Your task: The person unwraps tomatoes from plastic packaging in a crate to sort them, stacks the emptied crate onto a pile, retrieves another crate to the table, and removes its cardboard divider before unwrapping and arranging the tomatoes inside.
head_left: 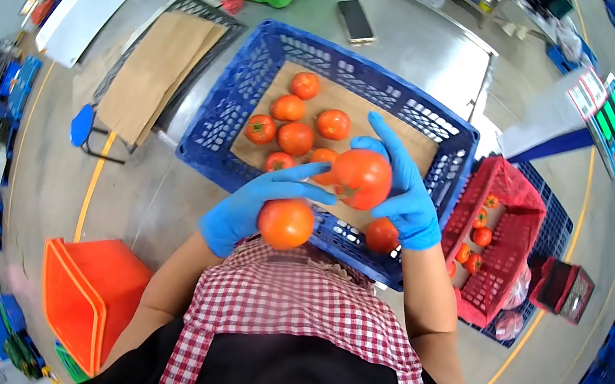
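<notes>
Lower tomato (286,224): cupped against the left hand (254,203), whose fingers are spread. Upper tomato (362,178): between both hands, gripped by the right hand (407,197), index finger raised. Beyond, I count seven loose tomatoes (295,138) in one blue crate (206,159); another tomato (382,236) shows under the right hand. Farther out: one phone (356,21) on the surface (421,35), one red basket (486,288).

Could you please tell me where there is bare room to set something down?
The steel table is bare right of the phone, beyond the blue crate. Inside that crate, the cardboard is bare between the right hand and the far right corner. Tomatoes crowd its left and middle, and over its near side the left hand and right hand each hold one.
</notes>
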`<state>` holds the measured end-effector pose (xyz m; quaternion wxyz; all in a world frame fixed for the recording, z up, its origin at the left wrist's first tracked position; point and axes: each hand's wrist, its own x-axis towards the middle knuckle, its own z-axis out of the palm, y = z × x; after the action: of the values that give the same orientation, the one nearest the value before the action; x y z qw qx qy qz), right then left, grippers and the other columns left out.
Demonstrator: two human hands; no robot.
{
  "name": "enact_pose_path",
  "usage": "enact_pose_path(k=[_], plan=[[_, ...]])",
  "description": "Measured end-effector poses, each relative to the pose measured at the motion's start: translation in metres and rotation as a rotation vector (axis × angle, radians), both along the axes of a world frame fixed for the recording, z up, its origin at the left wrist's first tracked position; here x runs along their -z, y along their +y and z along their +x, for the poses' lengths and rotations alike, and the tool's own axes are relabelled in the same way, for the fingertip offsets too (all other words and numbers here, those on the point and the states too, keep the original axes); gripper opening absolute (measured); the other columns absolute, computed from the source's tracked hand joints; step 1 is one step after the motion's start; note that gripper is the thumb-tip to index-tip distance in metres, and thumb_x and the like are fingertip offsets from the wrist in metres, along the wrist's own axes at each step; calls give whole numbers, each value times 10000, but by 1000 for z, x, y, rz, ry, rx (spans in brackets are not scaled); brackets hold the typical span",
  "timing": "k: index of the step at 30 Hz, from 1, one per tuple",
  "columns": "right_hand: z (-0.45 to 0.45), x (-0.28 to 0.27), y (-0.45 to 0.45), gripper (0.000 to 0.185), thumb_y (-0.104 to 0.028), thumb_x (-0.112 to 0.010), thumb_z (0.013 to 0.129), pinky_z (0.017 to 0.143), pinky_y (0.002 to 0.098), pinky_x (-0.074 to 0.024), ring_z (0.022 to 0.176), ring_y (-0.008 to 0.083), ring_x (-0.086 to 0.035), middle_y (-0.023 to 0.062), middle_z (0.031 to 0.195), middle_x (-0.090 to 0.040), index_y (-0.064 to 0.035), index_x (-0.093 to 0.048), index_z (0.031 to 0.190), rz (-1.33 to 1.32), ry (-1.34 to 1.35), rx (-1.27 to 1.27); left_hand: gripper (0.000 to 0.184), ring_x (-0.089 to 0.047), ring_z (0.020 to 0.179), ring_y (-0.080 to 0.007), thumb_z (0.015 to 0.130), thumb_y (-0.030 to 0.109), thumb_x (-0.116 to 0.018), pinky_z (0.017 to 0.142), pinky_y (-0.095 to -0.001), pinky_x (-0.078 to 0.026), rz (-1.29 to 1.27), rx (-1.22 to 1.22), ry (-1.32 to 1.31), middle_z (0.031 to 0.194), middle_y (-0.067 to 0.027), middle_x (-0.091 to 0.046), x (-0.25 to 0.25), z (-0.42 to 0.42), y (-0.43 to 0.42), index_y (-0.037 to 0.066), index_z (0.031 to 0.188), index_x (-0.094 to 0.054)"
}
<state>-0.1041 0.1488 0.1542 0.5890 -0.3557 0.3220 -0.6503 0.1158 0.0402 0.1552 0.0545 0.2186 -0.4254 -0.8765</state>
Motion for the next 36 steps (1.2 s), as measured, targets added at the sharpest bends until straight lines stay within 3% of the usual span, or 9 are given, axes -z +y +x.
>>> enact_pose_path(k=[4,8,11,15,19,25,29,33,36], plan=[[-27,28,47,883,-263,-610,768,969,514,-404,1194,442,-455,313,1398,-309,-58,-122,1474,-142,-879,-160,586,-633,912,-250,873,282,-505,839,-356,-512,127,-72,-2,1130,-199,-605,0,3,0,-8,1366,-381],[-43,33,99,908,-375,-643,776,885,501,-455,1079,448,-517,322,1395,-299,-60,-147,1468,-175,-1026,41,543,-653,821,-271,915,280,-411,777,-365,-544,34,-150,-95,1103,-220,-607,18,12,-2,-39,1353,-390],[-75,46,158,822,-353,-671,769,880,448,-472,1076,357,-550,202,1326,-447,-23,-283,1413,-38,-340,594,541,-654,801,-277,904,265,-432,752,-371,-553,-6,-167,-108,1094,-217,-609,25,13,-10,-27,1358,-389],[-143,101,255,461,-309,-658,792,781,395,-491,901,272,-601,126,1033,-608,-29,-536,1138,285,-251,1294,596,-629,885,-282,830,219,-537,785,-382,-535,17,-228,-119,1196,-206,-564,23,8,-22,0,1364,-388],[-156,205,326,285,-204,-706,694,598,355,-484,659,188,-566,63,763,-609,-57,-600,914,1090,356,1073,543,-628,855,-269,857,253,-512,778,-377,-533,124,-249,-189,1183,-200,-568,22,2,-27,16,1339,-439],[-118,281,318,588,-439,-588,772,968,417,-415,1159,370,-518,250,1213,-547,-96,-520,1244,1538,825,562,437,-636,807,-283,905,250,-511,691,-384,-554,48,-315,-185,1029,-169,-617,7,-13,-14,16,1274,-507],[-117,272,321,508,-408,-541,796,930,431,-441,1102,369,-559,232,1164,-585,-99,-558,1199,1647,1056,214,378,-646,783,-294,904,196,-511,635,-388,-563,155,-337,-175,1060,-174,-604,3,-6,-20,6,1230,-543],[-145,229,301,348,-298,-567,779,772,475,-492,873,397,-618,241,938,-629,-48,-633,1012,1410,1347,790,377,-646,791,-283,890,176,-512,649,-398,-563,156,-417,-131,1045,-194,-606,22,18,-32,-5,1218,-550],[-130,118,219,281,-95,-582,815,798,373,-488,892,308,-619,204,953,-623,-16,-615,1083,667,1300,1289,374,-642,808,-274,911,164,-456,676,-396,-561,288,-403,-65,1073,-189,-602,33,33,-49,14,1242,-544]])
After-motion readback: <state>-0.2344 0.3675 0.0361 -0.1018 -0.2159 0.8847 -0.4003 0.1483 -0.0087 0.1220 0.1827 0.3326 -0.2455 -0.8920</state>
